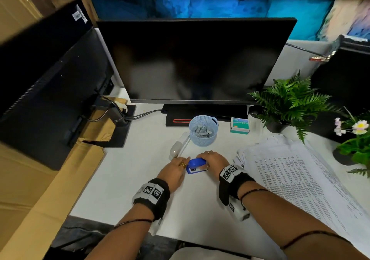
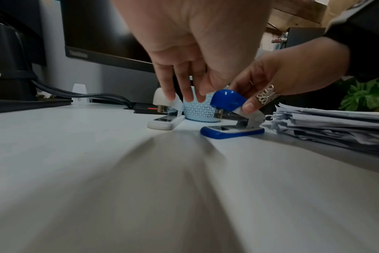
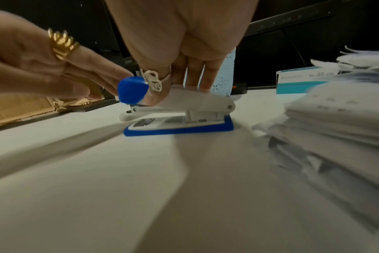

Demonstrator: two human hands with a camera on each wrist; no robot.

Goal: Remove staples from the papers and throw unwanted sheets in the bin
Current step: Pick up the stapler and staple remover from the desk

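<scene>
Right hand [image 1: 213,160] grips the blue stapler [image 1: 195,165] from above, thumb and fingers curled round its white and blue top, while the stapler's base sits flat on the white counter [image 1: 128,179]. Left hand [image 1: 176,169] hangs just beside it with fingers straight and relaxed, holding nothing; the fingertips [image 2: 171,95] reach down close to a white stapler [image 2: 165,118] that lies a little further back. Whether they touch it cannot be told.

Just to the right of the blue stapler, a thick, untidy stack of printed papers [image 1: 300,179] lies on the counter, its ragged edge near the right hand. Behind both staplers stands a small pale blue basket [image 1: 203,130] holding grey staple strips. A box of staples [image 1: 239,125] stands to the right of the basket. Two potted ferns [image 1: 290,101] and a pot with flowers [image 1: 354,137] crowd the right side beyond the papers.

A dark monitor [image 1: 196,59] stands at the back of the counter, with a second dark screen [image 1: 50,83] angled on the left above flattened cardboard [image 1: 40,179]. Cables [image 1: 144,113] run from the monitor's base.
</scene>
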